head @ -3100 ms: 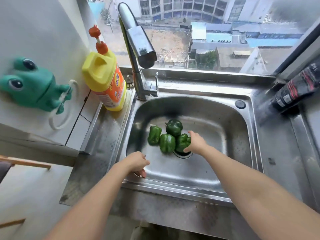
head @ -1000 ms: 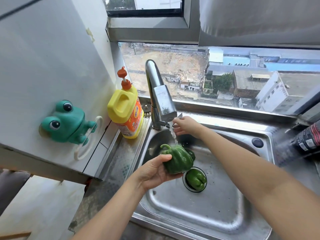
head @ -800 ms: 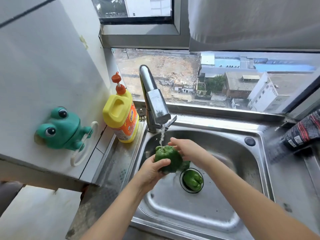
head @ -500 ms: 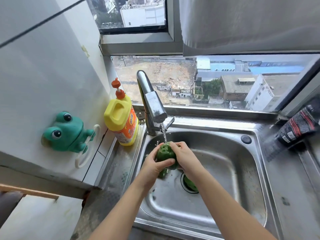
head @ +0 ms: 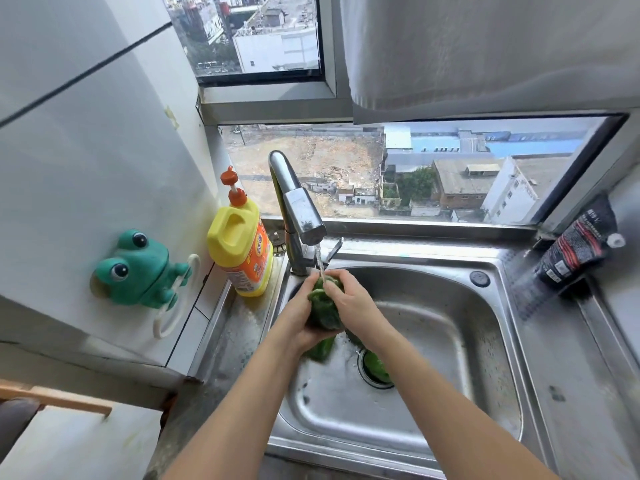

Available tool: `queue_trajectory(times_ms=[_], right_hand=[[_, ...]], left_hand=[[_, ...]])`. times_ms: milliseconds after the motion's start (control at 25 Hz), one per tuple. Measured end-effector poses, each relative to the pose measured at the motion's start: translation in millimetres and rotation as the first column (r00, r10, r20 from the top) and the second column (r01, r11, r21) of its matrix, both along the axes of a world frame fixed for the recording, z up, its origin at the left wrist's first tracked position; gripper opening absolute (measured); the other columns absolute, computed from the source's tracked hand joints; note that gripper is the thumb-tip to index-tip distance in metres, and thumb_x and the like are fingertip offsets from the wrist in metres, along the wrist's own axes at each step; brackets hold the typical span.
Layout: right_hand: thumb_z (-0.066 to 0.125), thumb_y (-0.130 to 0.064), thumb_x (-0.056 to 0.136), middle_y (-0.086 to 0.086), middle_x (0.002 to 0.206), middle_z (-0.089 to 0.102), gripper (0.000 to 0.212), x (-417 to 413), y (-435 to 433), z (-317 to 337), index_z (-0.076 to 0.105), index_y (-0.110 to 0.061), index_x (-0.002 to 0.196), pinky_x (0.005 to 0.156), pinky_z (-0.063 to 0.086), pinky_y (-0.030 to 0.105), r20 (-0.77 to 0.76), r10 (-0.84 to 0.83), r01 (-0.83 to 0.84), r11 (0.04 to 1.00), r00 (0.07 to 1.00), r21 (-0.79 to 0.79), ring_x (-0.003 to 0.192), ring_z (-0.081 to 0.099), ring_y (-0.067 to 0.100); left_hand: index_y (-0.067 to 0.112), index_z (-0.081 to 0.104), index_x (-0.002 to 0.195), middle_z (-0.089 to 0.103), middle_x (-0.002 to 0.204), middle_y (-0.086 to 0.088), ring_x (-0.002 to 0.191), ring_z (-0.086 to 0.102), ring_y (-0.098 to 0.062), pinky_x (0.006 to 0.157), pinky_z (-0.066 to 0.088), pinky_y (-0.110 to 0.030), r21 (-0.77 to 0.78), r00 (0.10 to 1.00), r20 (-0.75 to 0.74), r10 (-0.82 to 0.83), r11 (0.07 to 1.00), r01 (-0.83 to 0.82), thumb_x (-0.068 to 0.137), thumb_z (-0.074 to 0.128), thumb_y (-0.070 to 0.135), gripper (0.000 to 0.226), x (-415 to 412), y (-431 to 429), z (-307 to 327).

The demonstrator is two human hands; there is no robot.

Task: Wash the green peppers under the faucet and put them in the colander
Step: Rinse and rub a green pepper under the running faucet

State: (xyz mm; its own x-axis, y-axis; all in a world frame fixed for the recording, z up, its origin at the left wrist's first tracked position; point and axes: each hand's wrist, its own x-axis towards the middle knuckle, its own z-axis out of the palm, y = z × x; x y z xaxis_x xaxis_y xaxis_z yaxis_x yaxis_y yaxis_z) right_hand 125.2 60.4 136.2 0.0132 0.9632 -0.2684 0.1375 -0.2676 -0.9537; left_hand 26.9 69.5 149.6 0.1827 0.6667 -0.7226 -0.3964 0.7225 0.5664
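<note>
A pepper (head: 323,308) is held between both hands under the faucet (head: 298,209), over the 10 o'clock part of the sink (head: 450,317). The left grip (head: 296,320) is curled round the pepper from its 8 o'clock side, and the right grip (head: 349,299) is closed on it from the 3 o'clock side, with the thumb laid near the top. Both grips are closed snugly on the pepper, so that only a strip of green is seen between them. A thin stream of water (head: 320,265) is poured from the spout onto the top of the pepper, just beside the right thumb.

Two more peppers are seen in the basin. A second pepper (head: 320,348), blurred, is placed just below the left grip, at 6 o'clock from the held one. A third pepper (head: 375,367) is lodged in the drain (head: 372,383), at 5 o'clock from the held one, and is partly hidden by the right forearm.

A yellow bottle (head: 242,251) with an orange pump is stood on the ledge at 9 o'clock from the faucet, just beside it. A green frog (head: 138,268) is fixed to the wall farther out at 9 o'clock. A black pouch (head: 578,247) is leaned in the corner of the bench (head: 571,393), at 2 o'clock from the sink. A window (head: 415,168) is set behind the sink at 12 o'clock, and a pale cloth (head: 485,53) is hung above it.
</note>
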Motion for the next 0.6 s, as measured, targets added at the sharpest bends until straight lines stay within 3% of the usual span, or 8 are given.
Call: queue_trajectory(times_ms=[80, 200, 280, 360, 440, 520, 600], right_hand=[[0.058, -0.031, 0.091, 0.002, 0.100, 0.065, 0.018, -0.6, -0.9, 5.2, 0.064, -0.016, 0.099, 0.087, 0.050, 0.031, -0.012, -0.142, 0.142, 0.990, 0.990, 0.025, 0.096, 0.060, 0.016], [0.060, -0.030, 0.090, 0.001, 0.099, 0.065, 0.015, 9.7, 6.6, 16.3, 0.064, -0.018, 0.098, 0.076, 0.048, 0.023, 0.024, -0.042, 0.042, 0.999, 0.999, -0.008, 0.092, 0.060, 0.014], [0.053, -0.020, 0.094, 0.004, 0.110, 0.063, 0.016, 16.8, 8.2, 20.9, 0.061, -0.023, 0.108, 0.087, 0.050, 0.027, -0.037, 0.126, -0.126, 0.992, 0.991, 0.008, 0.104, 0.059, 0.019], [0.050, -0.012, 0.093, 0.009, 0.121, 0.058, 0.029, 24.4, 5.9, 18.1, 0.055, -0.026, 0.119, 0.099, 0.050, 0.039, -0.271, 0.244, -0.253, 0.967, 0.931, 0.003, 0.115, 0.056, 0.025], [0.056, -0.015, 0.087, 0.011, 0.127, 0.054, 0.041, 32.8, 5.5, 14.7, 0.051, -0.028, 0.126, 0.101, 0.047, 0.045, -0.363, 0.313, -0.336, 0.942, 0.878, 0.000, 0.119, 0.054, 0.028], [0.067, -0.017, 0.081, 0.009, 0.125, 0.055, 0.051, 35.6, 5.5, 17.1, 0.050, -0.028, 0.127, 0.100, 0.049, 0.043, -0.273, 0.357, -0.378, 0.925, 0.893, -0.027, 0.117, 0.055, 0.026], [0.071, -0.015, 0.079, 0.005, 0.117, 0.058, 0.050, 28.6, 3.1, 22.5, 0.050, -0.026, 0.124, 0.089, 0.052, 0.032, -0.118, 0.306, -0.314, 0.948, 0.945, -0.049, 0.109, 0.057, 0.021]], left_hand=[[0.017, 0.062, 0.098, 0.066, 0.096, -0.014, 0.088, 0.062, -0.029, 0.077, 0.051, -0.046, 0.019, 0.997, -0.073, -0.004, 1.000, 0.006, 0.092, 0.048, 0.052, 0.038, 8.5, -2.1, 1.1], [0.017, 0.062, 0.103, 0.067, 0.094, -0.013, 0.086, 0.064, -0.029, 0.070, 0.054, -0.042, 0.068, 0.989, -0.144, 0.033, 0.997, -0.023, 0.091, 0.048, 0.053, 0.040, 15.2, -2.7, -1.1], [0.019, 0.061, 0.098, 0.066, 0.091, -0.013, 0.083, 0.064, -0.029, 0.070, 0.054, -0.042, 0.075, 0.991, -0.132, 0.032, 0.997, -0.023, 0.092, 0.048, 0.051, 0.036, 11.0, 3.6, 6.7], [0.018, 0.061, 0.101, 0.064, 0.096, -0.015, 0.087, 0.063, -0.030, 0.071, 0.054, -0.044, 0.035, 0.991, -0.126, -0.038, 0.998, 0.043, 0.092, 0.049, 0.051, 0.036, 4.8, 12.8, 13.8], [0.017, 0.060, 0.107, 0.063, 0.101, -0.016, 0.088, 0.062, -0.032, 0.070, 0.055, -0.045, -0.011, 0.978, -0.173, -0.117, 0.993, 0.117, 0.092, 0.049, 0.051, 0.039, 1.4, 16.6, 16.7], [0.017, 0.059, 0.106, 0.063, 0.099, -0.016, 0.085, 0.062, -0.031, 0.065, 0.054, -0.045, -0.038, 0.972, -0.188, -0.138, 0.990, 0.133, 0.093, 0.046, 0.050, 0.038, 0.3, 14.9, 15.2], [0.016, 0.061, 0.099, 0.063, 0.096, -0.015, 0.085, 0.061, -0.030, 0.067, 0.053, -0.044, -0.041, 0.984, -0.137, -0.115, 0.993, 0.110, 0.095, 0.043, 0.045, 0.034, 0.6, 11.7, 14.7]])
